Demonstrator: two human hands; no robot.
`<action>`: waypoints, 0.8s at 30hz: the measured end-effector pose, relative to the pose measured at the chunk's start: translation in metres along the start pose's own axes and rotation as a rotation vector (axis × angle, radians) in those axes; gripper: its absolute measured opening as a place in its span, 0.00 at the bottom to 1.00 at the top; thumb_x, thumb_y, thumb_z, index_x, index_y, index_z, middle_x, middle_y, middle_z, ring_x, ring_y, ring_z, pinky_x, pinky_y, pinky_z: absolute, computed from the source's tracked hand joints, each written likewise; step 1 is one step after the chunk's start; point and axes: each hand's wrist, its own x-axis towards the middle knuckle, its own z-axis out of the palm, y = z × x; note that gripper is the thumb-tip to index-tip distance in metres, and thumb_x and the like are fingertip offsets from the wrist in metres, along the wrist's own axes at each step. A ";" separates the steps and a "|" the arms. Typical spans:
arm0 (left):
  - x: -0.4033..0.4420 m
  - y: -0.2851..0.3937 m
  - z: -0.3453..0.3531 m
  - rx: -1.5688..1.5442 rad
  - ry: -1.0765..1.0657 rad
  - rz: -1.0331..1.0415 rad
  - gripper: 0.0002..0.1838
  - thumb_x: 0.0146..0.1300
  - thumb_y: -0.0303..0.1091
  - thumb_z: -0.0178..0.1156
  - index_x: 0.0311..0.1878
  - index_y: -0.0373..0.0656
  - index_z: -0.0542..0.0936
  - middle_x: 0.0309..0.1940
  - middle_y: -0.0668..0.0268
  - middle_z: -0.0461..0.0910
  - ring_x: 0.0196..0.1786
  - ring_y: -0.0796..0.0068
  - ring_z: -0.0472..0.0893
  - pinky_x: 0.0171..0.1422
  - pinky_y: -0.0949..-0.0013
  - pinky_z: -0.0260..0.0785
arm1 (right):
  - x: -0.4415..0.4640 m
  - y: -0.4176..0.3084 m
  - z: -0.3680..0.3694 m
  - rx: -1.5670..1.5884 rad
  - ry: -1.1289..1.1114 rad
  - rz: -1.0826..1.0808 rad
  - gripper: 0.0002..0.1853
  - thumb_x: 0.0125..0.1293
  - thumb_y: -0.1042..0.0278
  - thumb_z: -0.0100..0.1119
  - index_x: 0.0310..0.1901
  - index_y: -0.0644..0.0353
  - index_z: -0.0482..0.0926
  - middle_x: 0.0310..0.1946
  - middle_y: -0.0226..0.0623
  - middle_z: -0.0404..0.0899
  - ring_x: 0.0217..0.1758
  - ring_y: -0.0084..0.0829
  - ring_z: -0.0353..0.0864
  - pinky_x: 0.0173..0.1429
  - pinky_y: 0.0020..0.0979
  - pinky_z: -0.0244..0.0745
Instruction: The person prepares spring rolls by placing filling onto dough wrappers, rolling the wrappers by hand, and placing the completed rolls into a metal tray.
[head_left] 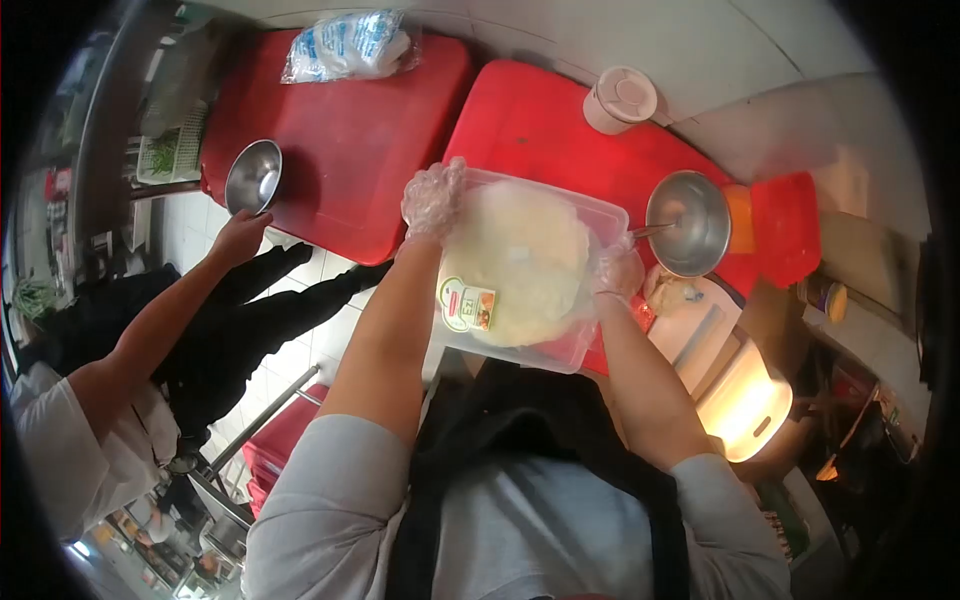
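Observation:
A translucent rectangular plastic box is in front of me above the red surface, with pale, whitish contents showing inside that I cannot name. A label with green and red print shows at its near left part; I cannot tell whether a lid is on. My left hand, in a clear plastic glove, grips the box's left edge near the far corner. On the right edge my right hand, gloved too, holds the box. Its fingers are partly blurred against the plastic.
A steel bowl with a utensil stands right, beside a red container and a white tray. At the back are a lidded white tub and a plastic-wrapped pack. Left, another person's hand holds a bowl.

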 end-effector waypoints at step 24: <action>-0.125 -0.041 0.032 -0.642 0.119 -0.285 0.24 0.73 0.53 0.48 0.59 0.46 0.78 0.64 0.58 0.74 0.66 0.54 0.74 0.68 0.44 0.66 | 0.032 -0.111 -0.007 -0.214 -0.318 -0.503 0.21 0.72 0.57 0.50 0.35 0.69 0.82 0.35 0.60 0.82 0.42 0.59 0.82 0.50 0.54 0.74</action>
